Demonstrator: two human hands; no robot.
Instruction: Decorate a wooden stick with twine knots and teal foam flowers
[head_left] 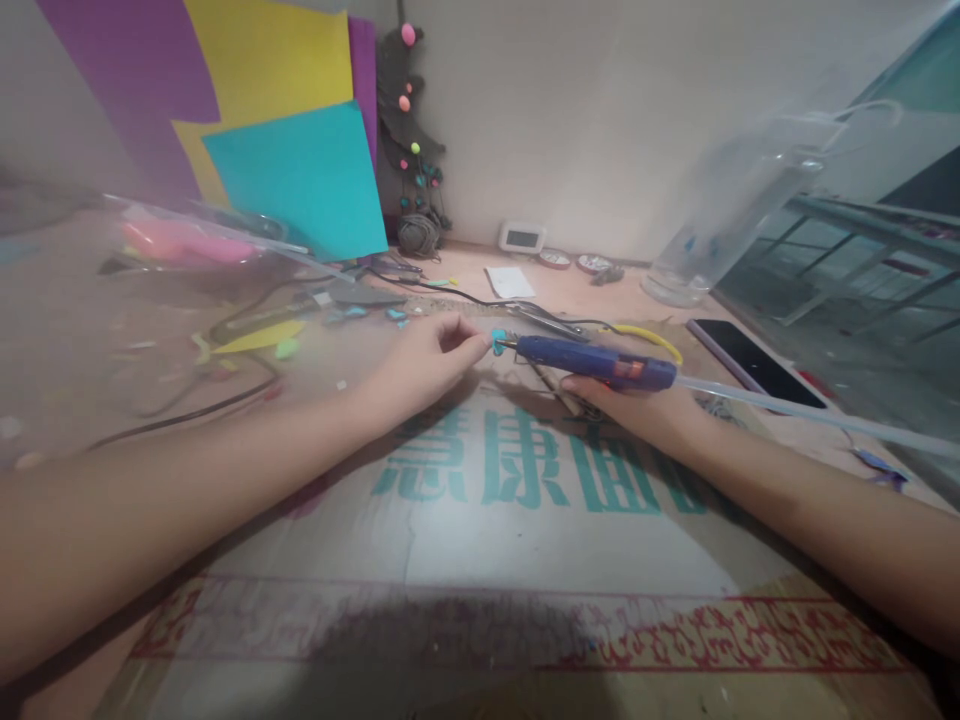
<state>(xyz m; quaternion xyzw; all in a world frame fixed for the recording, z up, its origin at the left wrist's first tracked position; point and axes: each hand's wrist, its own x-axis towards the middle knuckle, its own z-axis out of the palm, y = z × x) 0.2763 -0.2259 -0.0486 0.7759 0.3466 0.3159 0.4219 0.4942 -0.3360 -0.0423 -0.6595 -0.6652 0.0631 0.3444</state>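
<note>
My left hand [439, 355] pinches a small teal piece [498, 339] between thumb and fingertips, above the middle of the printed cardboard sheet [480, 545]. My right hand [637, 402] is wrapped round the handle of a blue glue gun [577, 360], which lies nearly level. Its metal nozzle points left and appears to touch the teal piece, or comes very close to it. From the gun's back end a long translucent glue stick [802, 408] sticks out to the right. Most of the handle is hidden by my right hand.
A phone [757, 365] lies to the right, below a clear plastic jug [720, 230]. Coloured paper sheets [300, 180] lean against the wall at the back left. A pink item in plastic [187, 243], a dark cable [187, 408], scissors [547, 320] and a white digital display [522, 237] lie around.
</note>
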